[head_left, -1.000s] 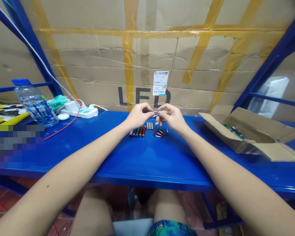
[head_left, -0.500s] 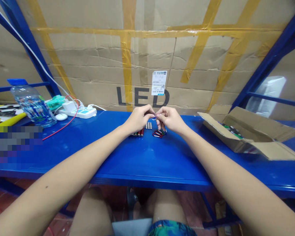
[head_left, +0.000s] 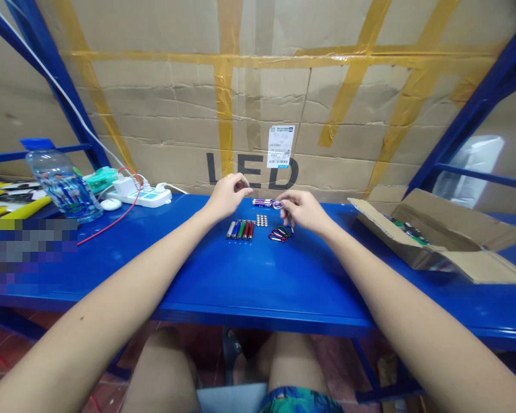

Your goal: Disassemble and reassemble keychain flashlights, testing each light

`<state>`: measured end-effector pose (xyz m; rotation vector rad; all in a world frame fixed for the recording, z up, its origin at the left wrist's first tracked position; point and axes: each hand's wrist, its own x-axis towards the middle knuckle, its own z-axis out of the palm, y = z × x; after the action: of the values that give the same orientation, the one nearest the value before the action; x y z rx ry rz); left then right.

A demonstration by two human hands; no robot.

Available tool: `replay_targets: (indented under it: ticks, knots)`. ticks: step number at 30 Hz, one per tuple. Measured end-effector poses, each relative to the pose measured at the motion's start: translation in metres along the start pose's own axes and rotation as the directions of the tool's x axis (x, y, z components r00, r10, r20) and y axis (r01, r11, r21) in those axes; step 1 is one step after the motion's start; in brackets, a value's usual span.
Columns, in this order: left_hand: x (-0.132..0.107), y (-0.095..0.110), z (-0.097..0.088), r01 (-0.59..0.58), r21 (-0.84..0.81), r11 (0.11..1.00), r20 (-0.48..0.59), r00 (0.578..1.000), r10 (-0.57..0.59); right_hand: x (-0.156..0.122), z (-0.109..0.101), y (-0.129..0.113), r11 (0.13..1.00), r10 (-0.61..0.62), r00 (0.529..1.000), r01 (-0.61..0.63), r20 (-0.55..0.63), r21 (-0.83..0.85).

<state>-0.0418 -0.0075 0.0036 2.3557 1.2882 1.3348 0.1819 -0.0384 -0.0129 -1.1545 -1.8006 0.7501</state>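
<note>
The right hand [head_left: 301,210] pinches the ring end of a small torch [head_left: 263,202], its barrel jutting leftward from the fingertips. The left hand [head_left: 227,197] hovers curled just past its tip; whether it grips anything is unclear. So slight a hold could let the torch drop onto the button cells [head_left: 262,219] below, scattering them.

Head-worn camera, facing forward and down, close over blue bench [head_left: 258,287]

A pixelated patch [head_left: 28,252] hides part of the shelf [head_left: 155,269].
</note>
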Motion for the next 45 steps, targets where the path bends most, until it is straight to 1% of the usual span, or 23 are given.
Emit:
replay_targets:
  ticks: [2,5,7,10,12,14,16,18,21,25,27,29,32,34,36,37,40,43,45]
  knots:
    - [0.003,-0.019,-0.005,0.092,0.043,0.995,0.047,0.994,-0.094,0.004,-0.007,0.006,0.997,0.012,0.997,-0.018,-0.071,-0.082]
    - [0.004,-0.045,-0.008,0.155,0.091,0.984,0.151,0.974,-0.168,0.008,-0.013,0.013,0.986,0.030,0.988,-0.054,-0.153,-0.155]
    - [0.002,-0.057,-0.008,0.181,0.115,0.977,0.251,0.946,-0.205,0.009,-0.014,0.017,0.985,0.015,0.987,-0.043,-0.161,-0.170]
    - [0.000,-0.066,-0.007,0.184,0.172,0.968,0.371,0.898,-0.237,0.010,-0.014,0.020,0.981,-0.049,0.987,0.019,-0.154,-0.195]
    - [-0.001,-0.067,-0.007,0.169,0.187,0.968,0.399,0.887,-0.232,0.010,-0.014,0.020,0.977,-0.078,0.985,0.045,-0.154,-0.208]
    - [0.000,-0.068,-0.008,0.165,0.165,0.972,0.408,0.886,-0.219,0.010,-0.014,0.018,0.977,-0.075,0.985,0.042,-0.158,-0.207]
    - [0.000,-0.069,-0.009,0.172,0.130,0.976,0.431,0.877,-0.212,0.011,-0.016,0.017,0.972,-0.061,0.983,0.020,-0.173,-0.232]
    - [0.001,-0.070,-0.009,0.178,0.110,0.978,0.461,0.863,-0.209,0.012,-0.018,0.018,0.951,-0.034,0.982,-0.025,-0.187,-0.308]
    - [0.002,-0.073,-0.010,0.179,0.108,0.978,0.477,0.853,-0.209,0.014,-0.024,0.025,0.886,0.053,0.974,-0.147,-0.219,-0.441]
    - [0.002,-0.073,-0.012,0.171,0.162,0.972,0.466,0.855,-0.228,0.015,-0.031,0.040,0.793,0.215,0.941,-0.323,-0.260,-0.516]
    - [0.002,-0.072,-0.014,0.139,0.206,0.969,0.474,0.852,-0.224,0.015,-0.034,0.045,0.747,0.290,0.925,-0.380,-0.247,-0.546]
    - [0.002,-0.071,-0.015,0.077,0.254,0.964,0.489,0.850,-0.197,0.014,-0.035,0.047,0.700,0.332,0.915,-0.402,-0.229,-0.590]
    - [0.003,-0.068,-0.015,-0.058,0.324,0.944,0.525,0.842,-0.128,0.014,-0.035,0.046,0.628,0.353,0.913,-0.392,-0.203,-0.672]
    - [0.004,-0.065,-0.014,-0.130,0.366,0.921,0.558,0.823,-0.106,0.014,-0.036,0.045,0.590,0.359,0.917,-0.367,-0.174,-0.719]
    - [0.005,-0.063,-0.012,-0.160,0.399,0.903,0.574,0.811,-0.110,0.014,-0.037,0.044,0.566,0.363,0.921,-0.337,-0.140,-0.752]
    - [0.005,-0.061,-0.011,-0.164,0.406,0.899,0.573,0.812,-0.110,0.013,-0.038,0.043,0.559,0.363,0.923,-0.325,-0.127,-0.762]
    - [0.005,-0.058,-0.010,-0.142,0.383,0.913,0.549,0.829,-0.101,0.013,-0.038,0.043,0.568,0.336,0.934,-0.303,-0.120,-0.765]
    - [0.004,-0.056,-0.012,-0.037,0.319,0.947,0.531,0.834,-0.146,0.013,-0.037,0.042,0.613,0.256,0.959,-0.255,-0.117,-0.748]
    - [0.004,-0.056,-0.014,0.030,0.284,0.958,0.535,0.824,-0.184,0.013,-0.036,0.042,0.649,0.223,0.970,-0.218,-0.092,-0.729]
